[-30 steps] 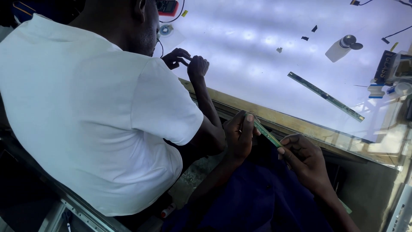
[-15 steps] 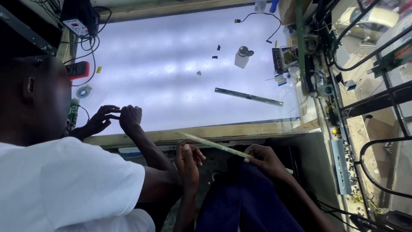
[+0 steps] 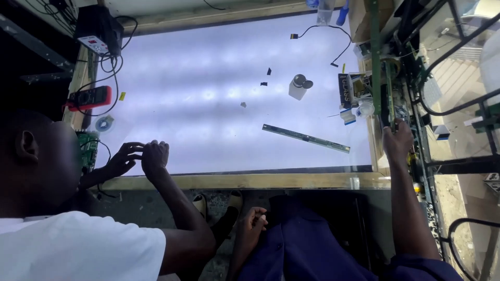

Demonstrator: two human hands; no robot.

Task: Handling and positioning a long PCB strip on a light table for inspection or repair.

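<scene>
Head view: your right hand (image 3: 397, 141) is stretched to the cluttered right-edge rack (image 3: 388, 78), fingers curled on something I cannot make out. Your left hand (image 3: 253, 218) rests loosely curled and empty at your lap. Reaching blind, you risk snagging the cables (image 3: 442, 104) or knocking the small bottle (image 3: 298, 87) onto the lit panel (image 3: 208, 104).

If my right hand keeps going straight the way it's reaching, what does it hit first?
Your right hand points up along the table's right edge; first in line is probably the dark upright part of the green circuit-board clutter it already seems to touch, though depth is unclear.
</scene>
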